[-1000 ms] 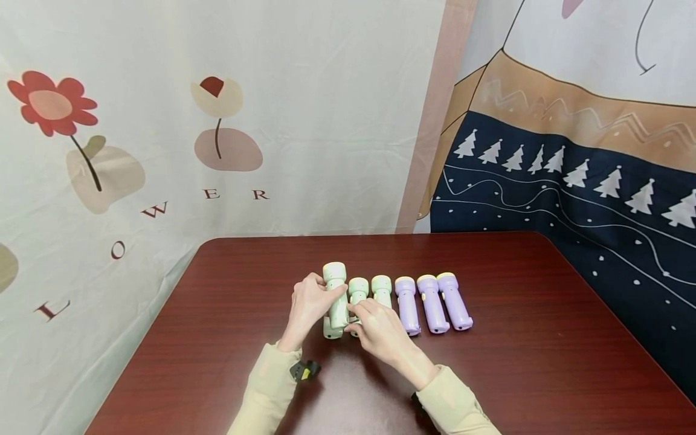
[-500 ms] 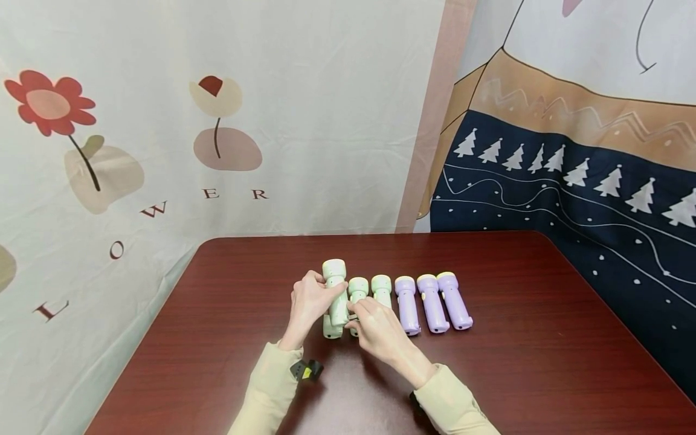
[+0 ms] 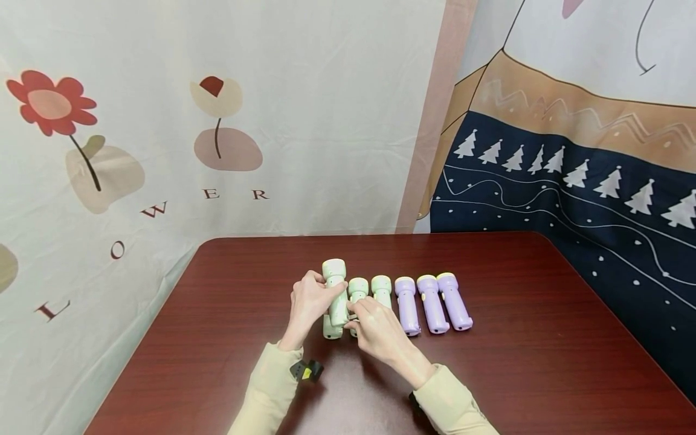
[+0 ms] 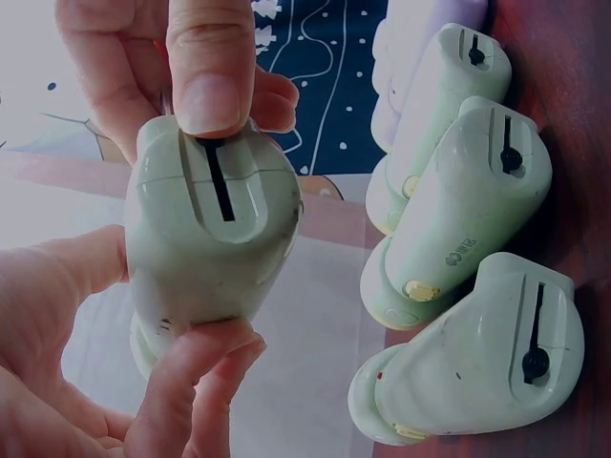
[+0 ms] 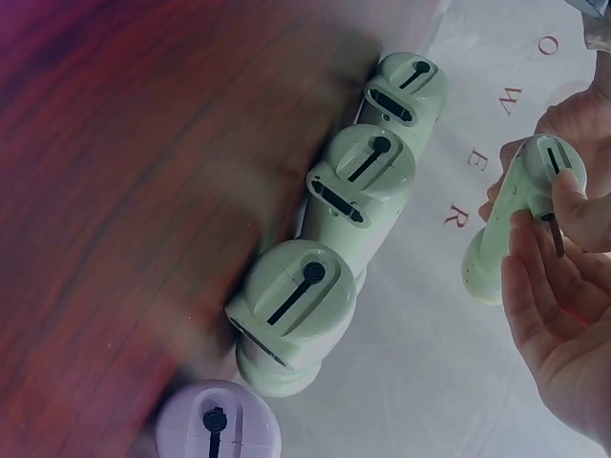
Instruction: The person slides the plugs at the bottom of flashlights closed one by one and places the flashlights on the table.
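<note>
A light green flashlight (image 3: pixel 338 305) is held raised above the row by my left hand (image 3: pixel 311 299), thumb and fingers round its body. At its near end my right hand (image 3: pixel 383 335) pinches it, the thumb (image 4: pixel 212 100) on the black-slotted slider (image 4: pixel 224 186). The right wrist view shows a thin metal prong (image 5: pixel 556 234) sticking out by those fingers. Below lie three more green flashlights, one (image 3: pixel 333 329) partly hidden under the held one, the others (image 3: pixel 358 289) (image 3: pixel 382 287) partly behind the right hand.
Three purple flashlights (image 3: pixel 407 305) (image 3: pixel 433 305) (image 3: pixel 455 302) continue the row to the right on the dark red wooden table (image 3: pixel 522 374). A light curtain (image 3: pixel 326 121) and a navy tree-print cloth (image 3: pixel 544 193) hang behind the table.
The held flashlight and left hand have shifted very slightly up from the earliest frame. Both hands keep the same grip; the lying flashlights have not moved.
</note>
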A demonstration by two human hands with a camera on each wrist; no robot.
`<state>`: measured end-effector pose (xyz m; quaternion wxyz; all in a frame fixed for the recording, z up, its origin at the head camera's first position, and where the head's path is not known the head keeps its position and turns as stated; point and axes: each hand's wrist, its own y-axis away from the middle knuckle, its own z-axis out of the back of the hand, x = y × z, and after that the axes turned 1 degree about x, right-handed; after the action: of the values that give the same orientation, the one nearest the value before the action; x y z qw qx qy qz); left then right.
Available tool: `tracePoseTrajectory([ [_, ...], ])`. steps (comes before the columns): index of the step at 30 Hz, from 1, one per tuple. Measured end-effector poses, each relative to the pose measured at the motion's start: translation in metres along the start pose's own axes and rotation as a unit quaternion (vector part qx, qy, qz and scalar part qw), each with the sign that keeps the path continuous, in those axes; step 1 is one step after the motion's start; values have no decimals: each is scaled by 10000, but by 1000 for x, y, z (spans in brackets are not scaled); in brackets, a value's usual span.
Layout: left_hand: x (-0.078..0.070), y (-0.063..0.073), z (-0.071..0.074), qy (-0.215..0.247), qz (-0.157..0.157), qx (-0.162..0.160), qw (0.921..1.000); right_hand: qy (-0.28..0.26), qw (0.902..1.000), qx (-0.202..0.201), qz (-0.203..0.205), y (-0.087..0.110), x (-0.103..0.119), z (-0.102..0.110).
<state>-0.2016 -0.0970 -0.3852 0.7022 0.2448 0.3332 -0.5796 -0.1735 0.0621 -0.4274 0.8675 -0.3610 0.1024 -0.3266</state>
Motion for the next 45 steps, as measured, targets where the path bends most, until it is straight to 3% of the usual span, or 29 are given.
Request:
tracePoseTrajectory([
  [45, 0, 0, -1, 89, -21, 55, 9999, 375, 9991, -152, 158, -2, 2, 1],
])
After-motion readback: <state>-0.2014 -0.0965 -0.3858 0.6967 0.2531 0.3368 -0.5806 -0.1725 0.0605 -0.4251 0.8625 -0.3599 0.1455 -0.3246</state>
